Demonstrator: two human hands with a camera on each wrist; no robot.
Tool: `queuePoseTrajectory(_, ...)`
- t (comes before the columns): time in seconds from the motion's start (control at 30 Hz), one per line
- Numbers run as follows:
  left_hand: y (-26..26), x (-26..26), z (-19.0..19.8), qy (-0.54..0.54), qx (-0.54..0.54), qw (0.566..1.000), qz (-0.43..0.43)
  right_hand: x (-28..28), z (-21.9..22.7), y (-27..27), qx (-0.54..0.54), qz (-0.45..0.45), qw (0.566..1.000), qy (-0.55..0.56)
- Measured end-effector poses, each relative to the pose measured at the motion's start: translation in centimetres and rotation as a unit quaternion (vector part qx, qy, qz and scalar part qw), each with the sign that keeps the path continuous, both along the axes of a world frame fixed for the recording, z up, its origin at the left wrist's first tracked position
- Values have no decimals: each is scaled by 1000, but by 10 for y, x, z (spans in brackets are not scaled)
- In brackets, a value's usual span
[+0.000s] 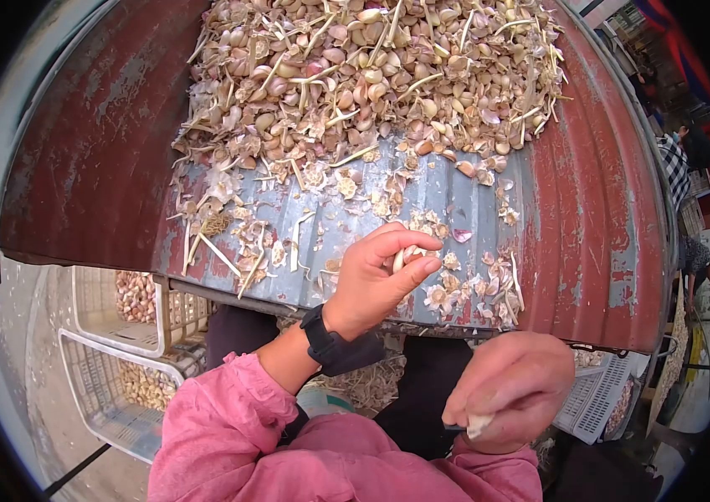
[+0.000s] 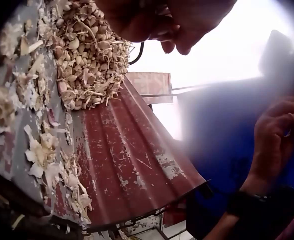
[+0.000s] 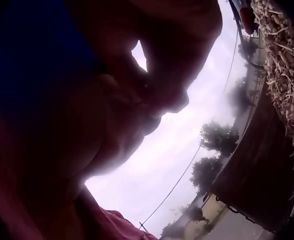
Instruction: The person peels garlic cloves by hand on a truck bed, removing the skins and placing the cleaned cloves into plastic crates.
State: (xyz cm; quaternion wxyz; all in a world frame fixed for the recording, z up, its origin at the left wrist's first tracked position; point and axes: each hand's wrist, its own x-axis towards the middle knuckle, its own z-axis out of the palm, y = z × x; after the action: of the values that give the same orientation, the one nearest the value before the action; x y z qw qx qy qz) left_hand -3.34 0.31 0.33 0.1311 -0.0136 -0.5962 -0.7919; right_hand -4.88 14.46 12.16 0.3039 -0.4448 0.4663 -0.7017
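My left hand [image 1: 384, 272] is over the near edge of the metal sheet, its fingers curled around pale garlic cloves [image 1: 409, 255]. In the left wrist view the same hand [image 2: 169, 22] appears dark at the top. Lower and to the right, off the sheet's front edge, my right hand [image 1: 518, 389] pinches a small whitish piece of garlic [image 1: 479, 425] between thumb and fingers. The right wrist view shows that hand [image 3: 162, 60] mostly in shadow. A broad heap of garlic cloves [image 1: 371, 79] with dry stalks covers the far part of the sheet.
Papery skins and stalk bits [image 1: 246, 243] litter the corrugated sheet [image 1: 589, 209] in front of the heap. Plastic crates [image 1: 104, 402] with cloves stand below at left, another crate [image 1: 593, 397] at right. A person in a checked top [image 1: 674, 167] is at far right.
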Motion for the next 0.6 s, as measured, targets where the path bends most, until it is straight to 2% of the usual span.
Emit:
queuePoseTrajectory(0.03,-1,-2,1,0,-3,1000,-1,6,13,0,-9,11,999,42)
queuePoseTrajectory(0.07,-1,-3,2,14,-13,1000,12,-11,31,4,24,173,984,15)
queuePoseTrajectory(0.1,0,0,3,23,-22,999,25,-3,31,4,22,169,985,8)
queuePoseTrajectory(0.17,-4,3,7,-13,-42,999,12,18,28,-1,-156,80,982,69)
queuePoseTrajectory(0.2,-3,3,7,-11,-39,999,8,17,33,-1,-159,76,982,66)
queuePoseTrajectory(0.27,-4,4,7,-10,-40,999,5,9,44,-3,-66,137,988,-4)
queuePoseTrajectory(0.4,-2,1,6,1,-42,999,-12,4,43,-9,-98,159,982,4)
queuePoseTrajectory(0.47,0,2,5,-13,-30,999,-23,6,46,-10,-91,134,986,32)
queuePoseTrajectory(0.5,1,3,5,-62,31,997,-46,13,35,-16,-92,132,986,33)
queuePoseTrajectory(0.53,2,5,4,-114,94,987,-67,28,15,-27,-235,3,968,84)
queuePoseTrajectory(0.57,3,7,3,-116,97,986,-70,37,4,-33,-365,-127,913,133)
queuePoseTrajectory(0.6,3,6,2,-137,158,974,-90,34,11,-27,-363,-127,913,134)
